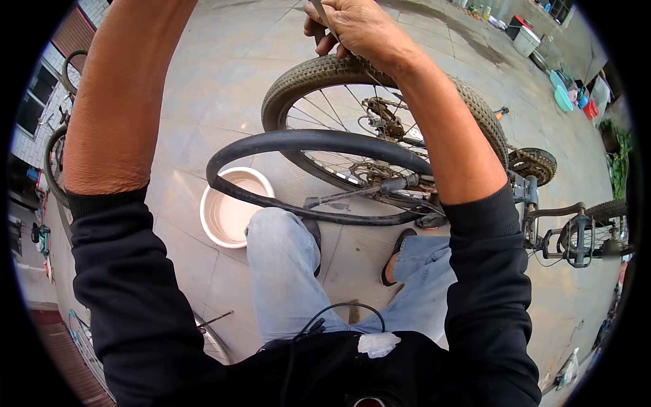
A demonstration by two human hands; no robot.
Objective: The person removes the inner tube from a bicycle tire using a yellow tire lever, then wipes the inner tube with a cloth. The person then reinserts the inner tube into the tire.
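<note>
My right hand (359, 28) is at the top edge of the picture, its fingers closed around a thin, flat grey strip (324, 19) beside the knobby tyre (305, 76) of a bicycle wheel. What the strip is I cannot make out. My left forearm (122, 102) reaches up past the upper edge, so my left hand is out of the picture. A black inner tube (291, 140) hangs in a long loop in front of the wheel. Its left end passes over a white basin (209, 216). Spokes, chain and sprockets (385, 117) show inside the wheel.
The bicycle's frame and other wheel (603, 211) extend to the right. More bicycles (57, 156) stand at the left. Far right, a turquoise basin (563, 98) and a white bucket (526, 42) sit by the wall. An orange-handled tool (500, 114) lies on the paving. My knees are near the white basin.
</note>
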